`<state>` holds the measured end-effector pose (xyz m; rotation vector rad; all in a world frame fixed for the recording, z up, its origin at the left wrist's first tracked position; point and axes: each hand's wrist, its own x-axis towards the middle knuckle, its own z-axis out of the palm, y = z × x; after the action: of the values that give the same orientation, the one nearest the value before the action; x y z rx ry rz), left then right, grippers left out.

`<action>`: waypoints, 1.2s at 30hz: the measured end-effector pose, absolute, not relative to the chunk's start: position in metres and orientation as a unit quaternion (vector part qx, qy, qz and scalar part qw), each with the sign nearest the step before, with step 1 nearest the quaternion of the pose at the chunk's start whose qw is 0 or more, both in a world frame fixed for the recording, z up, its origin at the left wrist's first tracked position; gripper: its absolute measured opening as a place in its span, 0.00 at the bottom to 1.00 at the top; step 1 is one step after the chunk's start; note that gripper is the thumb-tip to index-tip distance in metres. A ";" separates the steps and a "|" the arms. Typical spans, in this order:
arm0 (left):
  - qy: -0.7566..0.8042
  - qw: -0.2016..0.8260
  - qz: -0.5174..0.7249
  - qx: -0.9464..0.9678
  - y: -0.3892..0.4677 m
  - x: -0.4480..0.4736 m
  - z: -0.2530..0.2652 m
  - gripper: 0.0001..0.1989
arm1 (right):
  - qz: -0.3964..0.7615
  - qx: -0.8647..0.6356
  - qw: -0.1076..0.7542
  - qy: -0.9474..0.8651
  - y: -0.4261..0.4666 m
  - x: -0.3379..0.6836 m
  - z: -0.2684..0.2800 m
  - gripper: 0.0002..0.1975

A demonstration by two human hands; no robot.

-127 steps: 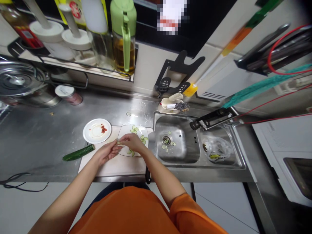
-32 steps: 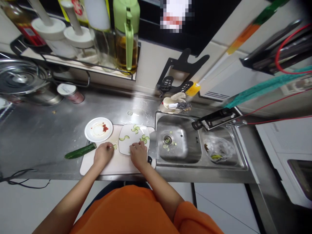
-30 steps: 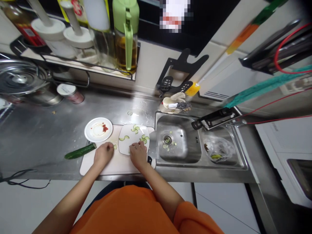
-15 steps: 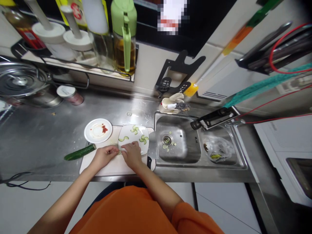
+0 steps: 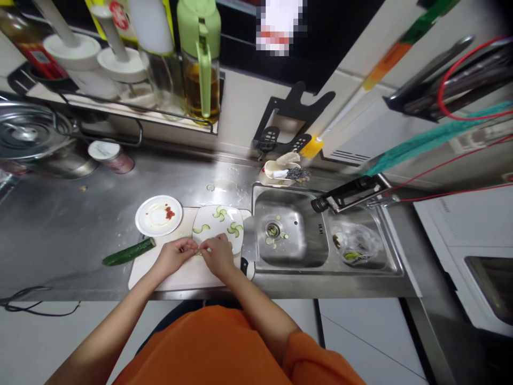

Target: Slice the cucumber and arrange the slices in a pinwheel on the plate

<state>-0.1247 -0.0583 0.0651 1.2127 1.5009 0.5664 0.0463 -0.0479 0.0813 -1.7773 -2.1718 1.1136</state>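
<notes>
Both my hands meet at the lower left edge of a white square plate [image 5: 237,247] that bears groups of thin cucumber slices [image 5: 219,214] set in curved patterns. My left hand [image 5: 176,255] is closed, thumb and fingers pinching a small pale green piece that looks like a cucumber slice [image 5: 197,251]. From the other side, my right hand [image 5: 218,255] pinches at the same piece, its wrist near the plate's front edge. Under the plate lies a white cutting board [image 5: 180,278]. A cut cucumber [image 5: 128,252] rests at the board's left side.
A white round plate [image 5: 150,227] with red bits stands behind the board's left part. At the right, a knife [image 5: 249,240] lies by the sink [image 5: 296,256], which holds cucumber scraps. A jar [image 5: 111,156] and a lidded pot [image 5: 44,144] stand at back left.
My right fingertips have drawn in toward my left fingers, and both now meet at the small slice. The whole view has shifted slightly; the plates and cucumber lie as before.
</notes>
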 end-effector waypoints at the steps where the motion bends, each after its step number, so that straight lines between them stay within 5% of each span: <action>1: 0.629 0.546 0.247 0.495 -0.058 -0.125 0.066 0.15 | 0.369 -0.589 0.063 -0.716 -0.047 0.047 0.082 0.06; 17: 0.576 0.769 0.253 0.114 -0.036 -0.121 0.061 0.22 | 0.343 -0.538 0.169 -0.752 -0.043 0.059 0.081 0.05; 29: 0.643 0.667 0.258 0.273 -0.006 -0.124 0.047 0.21 | 0.460 -0.674 0.209 -0.539 -0.025 0.042 0.053 0.04; 36: 0.702 0.486 0.194 0.483 0.013 -0.120 0.045 0.13 | 0.480 -0.725 0.198 -0.453 -0.007 0.030 0.040 0.08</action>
<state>-0.1200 0.0125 0.0448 1.1746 1.7091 0.4729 0.0304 -0.0068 0.0397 -2.0290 -1.2675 1.3436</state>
